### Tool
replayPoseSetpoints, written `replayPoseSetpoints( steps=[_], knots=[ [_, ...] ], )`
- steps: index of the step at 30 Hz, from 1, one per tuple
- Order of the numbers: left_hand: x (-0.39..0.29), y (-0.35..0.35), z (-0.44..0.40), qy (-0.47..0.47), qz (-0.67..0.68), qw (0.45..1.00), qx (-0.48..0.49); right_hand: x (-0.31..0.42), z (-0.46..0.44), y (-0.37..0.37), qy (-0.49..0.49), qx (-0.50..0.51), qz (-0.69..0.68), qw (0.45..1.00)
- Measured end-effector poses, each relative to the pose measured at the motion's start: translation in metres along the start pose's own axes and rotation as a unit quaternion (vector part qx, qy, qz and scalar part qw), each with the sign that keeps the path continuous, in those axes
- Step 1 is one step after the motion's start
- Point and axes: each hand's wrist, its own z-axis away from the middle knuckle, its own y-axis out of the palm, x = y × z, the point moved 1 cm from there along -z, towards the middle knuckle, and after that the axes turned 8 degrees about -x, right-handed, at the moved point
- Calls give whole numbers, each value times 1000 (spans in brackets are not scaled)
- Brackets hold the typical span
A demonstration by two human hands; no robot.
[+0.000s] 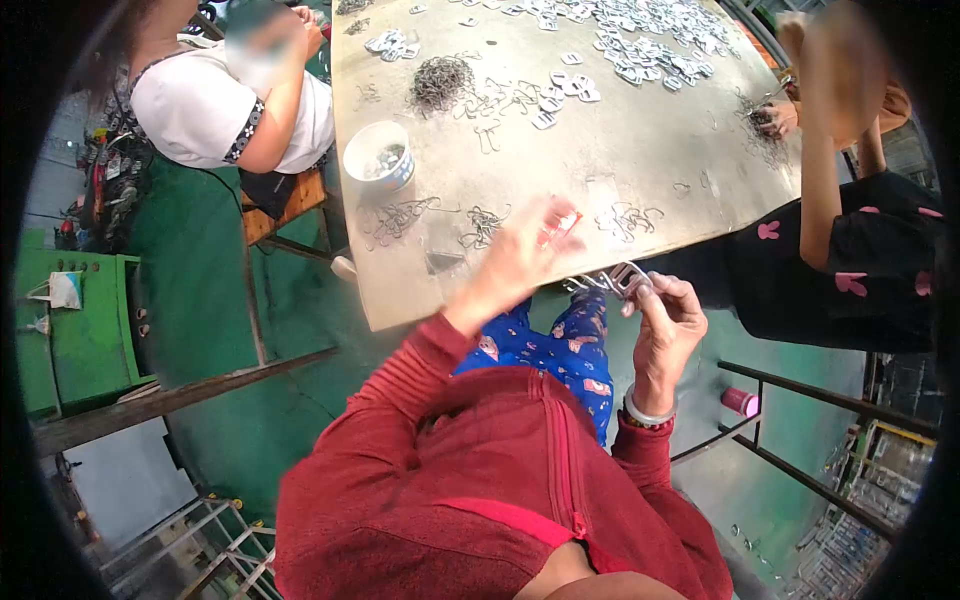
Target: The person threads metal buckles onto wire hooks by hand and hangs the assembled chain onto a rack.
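Just off the table's front edge, my right hand [667, 325] is closed, thumb against fingers, on several shiny metal buckle-like frames [620, 280] in a row. My left hand [530, 240] is over the front of the table, smeared by motion; its fingers cannot be made out. A small red thing [560, 228] shows at its fingertips, too blurred to name. To the right of this hand lies a small pile of bent wire hooks [630, 221]. Another pile of wire hooks [484, 228] lies on its left.
The table [640, 150] bears a white tub [380, 157], a dark wire heap [441, 83] and many flat metal buckles [660, 40]. One person [215, 120] sits at the left. Another person's hand [778, 120] touches wire pieces at the right. Metal bars [180, 395] stand nearby.
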Motion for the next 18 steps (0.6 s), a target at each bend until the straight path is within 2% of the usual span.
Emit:
replayPoseSetpoints(
  steps=[2,4,7,9,11,13,17,18],
  knots=[
    [30,-30,-45,-42,-184,981,37,1,-1,2,19,-8,20,1000],
    [61,-49,-88,-120,-401,906,66,1,-5,0,35,7,24,999],
    [121,-44,-96,-31,-514,857,-1,4,-9,0,43,6,47,998],
    [141,-37,-87,54,-501,862,-63,4,-10,-3,28,6,58,998],
    [147,-36,-94,-30,-483,875,13,3,-8,-4,29,-7,45,999],
    [149,-36,-84,77,-498,862,-60,4,-7,-4,33,-6,52,998],
    [135,-51,-99,13,-376,926,-41,9,1,-5,13,8,33,999],
    [129,-55,-101,41,-336,939,-61,9,3,-6,5,7,26,1000]
  ],
)
